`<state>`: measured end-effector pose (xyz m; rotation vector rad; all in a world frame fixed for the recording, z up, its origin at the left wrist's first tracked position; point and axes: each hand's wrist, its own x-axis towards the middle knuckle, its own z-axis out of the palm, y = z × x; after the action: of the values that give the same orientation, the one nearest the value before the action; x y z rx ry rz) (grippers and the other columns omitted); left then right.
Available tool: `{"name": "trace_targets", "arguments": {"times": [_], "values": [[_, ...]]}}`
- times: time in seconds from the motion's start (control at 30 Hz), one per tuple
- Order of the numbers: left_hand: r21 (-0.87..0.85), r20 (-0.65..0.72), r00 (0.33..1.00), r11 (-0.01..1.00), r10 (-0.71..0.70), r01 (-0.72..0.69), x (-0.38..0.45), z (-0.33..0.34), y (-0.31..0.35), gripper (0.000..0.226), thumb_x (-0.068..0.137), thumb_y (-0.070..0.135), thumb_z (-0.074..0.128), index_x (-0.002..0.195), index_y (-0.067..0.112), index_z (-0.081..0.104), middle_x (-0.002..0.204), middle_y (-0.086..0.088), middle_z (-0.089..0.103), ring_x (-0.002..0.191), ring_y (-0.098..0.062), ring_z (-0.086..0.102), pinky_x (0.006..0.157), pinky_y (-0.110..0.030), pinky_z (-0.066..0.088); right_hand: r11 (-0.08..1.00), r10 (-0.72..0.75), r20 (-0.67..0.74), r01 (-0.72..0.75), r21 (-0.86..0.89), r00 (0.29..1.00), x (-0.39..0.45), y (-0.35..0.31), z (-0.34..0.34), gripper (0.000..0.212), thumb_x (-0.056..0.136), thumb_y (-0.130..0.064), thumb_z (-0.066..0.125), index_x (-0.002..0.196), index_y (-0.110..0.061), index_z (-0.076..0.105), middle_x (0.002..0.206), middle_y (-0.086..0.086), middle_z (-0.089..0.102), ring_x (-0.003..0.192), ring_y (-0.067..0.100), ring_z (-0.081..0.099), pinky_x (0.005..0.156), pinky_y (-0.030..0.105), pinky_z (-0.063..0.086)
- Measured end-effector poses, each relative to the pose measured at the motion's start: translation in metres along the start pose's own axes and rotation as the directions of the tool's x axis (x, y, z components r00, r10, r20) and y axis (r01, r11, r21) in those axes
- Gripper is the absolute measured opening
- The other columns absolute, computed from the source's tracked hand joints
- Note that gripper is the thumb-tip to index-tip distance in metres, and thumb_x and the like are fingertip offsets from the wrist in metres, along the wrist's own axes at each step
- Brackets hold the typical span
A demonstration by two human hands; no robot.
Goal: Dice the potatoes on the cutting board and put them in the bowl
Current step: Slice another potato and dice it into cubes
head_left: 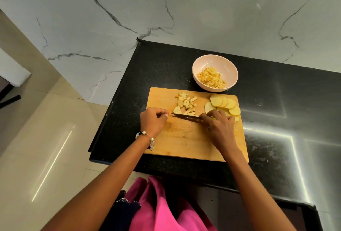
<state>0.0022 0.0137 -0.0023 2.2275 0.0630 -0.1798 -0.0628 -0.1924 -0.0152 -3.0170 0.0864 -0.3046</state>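
1. Head view looks down on a wooden cutting board lying on a black countertop, with both bare hands over the board's middle.
2. The right hand has its fingers curled round the handle of a knife; the handle itself is hidden under the hand, and the blade runs leftward, lying low across the board.
3. The left hand is loosely curled with thumb and fingertips drawn together just beside the blade's tip; whether they pinch the tip or only sit next to it cannot be told.
4. Just beyond the blade, between the two hands, lies a small heap of diced potato pieces, with one larger uncut piece at its near left edge.
5. Beyond and partly under the right hand's knuckles, round potato slices overlap in a fan toward the board's far right corner.
6. Past the board's far edge, beyond the right hand, a pale bowl stands on the counter, holding diced potato; its near rim sits just beside the board.
7. Toward the person from both hands, the near half of the board is bare wood.
8. To the left of the left hand the board ends, then a narrow strip of counter, then the counter's edge dropping to a tiled floor.
9. To the right of the right hand, dark counter stretches wide, streaked with bright light reflections.
10. A marble-patterned wall backs the counter beyond the bowl.
11. A beaded bracelet circles the left wrist.
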Motion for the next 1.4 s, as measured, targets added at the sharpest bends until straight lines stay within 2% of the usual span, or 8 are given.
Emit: {"name": "trace_targets", "arguments": {"times": [0.4,0.7,0.87,0.97,1.07,1.2,1.3,1.4], "values": [[-0.002,0.002,1.000,1.000,-0.023,0.023,0.004,0.001,0.000,0.015,0.083,0.014,0.069,0.097,0.015,0.073,0.098,0.002,0.072,0.084,0.000,0.056,0.079,-0.013,0.039,0.993,0.041,0.077,-0.049,0.107,0.996,-0.001,0.016,-0.018,0.033,0.088,-0.004,0.059,0.111,-0.025,0.070,0.102,0.001,0.061,0.100,0.026,0.048,0.073,0.036,0.021],[-0.002,-0.019,0.998,0.998,-0.056,0.056,0.004,0.005,0.001,0.013,0.083,0.015,0.069,0.094,0.016,0.074,0.097,0.003,0.072,0.091,-0.005,0.060,0.082,-0.016,0.041,0.993,0.108,0.036,-0.110,0.040,0.993,0.008,0.018,-0.012,0.030,0.084,-0.002,0.063,0.106,-0.021,0.071,0.103,0.009,0.063,0.095,0.032,0.051,0.076,0.047,0.030],[-0.016,-0.028,0.998,0.999,-0.051,0.051,0.005,0.007,0.006,0.012,0.083,0.015,0.069,0.093,0.016,0.074,0.096,0.003,0.072,0.084,-0.003,0.058,0.079,-0.015,0.040,0.974,0.133,0.104,-0.149,0.168,0.986,0.006,0.028,-0.018,0.030,0.090,-0.006,0.056,0.109,-0.024,0.070,0.103,0.001,0.060,0.099,0.024,0.045,0.074,0.036,0.021],[-0.033,-0.051,0.999,0.999,0.020,-0.021,0.006,0.013,0.017,0.014,0.084,0.015,0.067,0.095,0.016,0.074,0.098,0.003,0.072,0.090,-0.006,0.061,0.079,-0.015,0.040,0.920,0.199,0.141,-0.235,0.313,0.970,-0.007,0.041,-0.025,0.028,0.088,-0.002,0.057,0.106,-0.020,0.072,0.096,0.000,0.061,0.097,0.025,0.048,0.075,0.042,0.035],[-0.022,-0.022,0.983,0.983,0.180,-0.181,0.008,0.027,0.041,0.016,0.085,0.017,0.066,0.099,0.015,0.073,0.099,0.002,0.072,0.095,-0.010,0.063,0.080,-0.017,0.044,0.832,0.318,0.133,-0.343,0.436,0.939,-0.022,0.047,-0.034,0.026,0.090,-0.006,0.059,0.113,-0.013,0.069,0.100,0.006,0.065,0.095,0.027,0.055,0.076,0.036,0.042],[0.007,0.087,0.920,0.923,0.382,-0.384,0.019,0.057,0.077,0.022,0.082,0.020,0.070,0.102,0.014,0.072,0.097,-0.002,0.071,0.083,-0.010,0.063,0.076,-0.024,0.051,0.679,0.504,0.110,-0.472,0.563,0.857,-0.039,0.053,-0.041,0.026,0.090,-0.009,0.060,0.115,-0.011,0.068,0.102,0.005,0.069,0.097,0.022,0.060,0.082,0.033,0.048],[0.148,0.210,0.864,0.859,0.458,-0.491,0.027,0.082,0.095,0.035,0.078,0.029,0.073,0.110,0.016,0.069,0.103,-0.005,0.067,0.085,-0.015,0.061,0.074,-0.028,0.050,0.583,0.594,0.114,-0.524,0.621,0.796,-0.047,0.054,-0.046,0.028,0.091,-0.009,0.060,0.117,-0.011,0.066,0.094,-0.003,0.067,0.090,0.016,0.062,0.080,0.029,0.048],[0.380,0.314,0.799,0.703,0.514,-0.601,0.031,0.099,0.102,0.039,0.080,0.033,0.071,0.116,0.019,0.066,0.107,-0.009,0.063,0.100,-0.024,0.058,0.079,-0.033,0.051,0.516,0.639,0.144,-0.560,0.648,0.756,-0.053,0.053,-0.048,0.029,0.091,-0.010,0.060,0.120,-0.010,0.064,0.097,-0.003,0.068,0.090,0.011,0.061,0.085,0.029,0.049]]}}
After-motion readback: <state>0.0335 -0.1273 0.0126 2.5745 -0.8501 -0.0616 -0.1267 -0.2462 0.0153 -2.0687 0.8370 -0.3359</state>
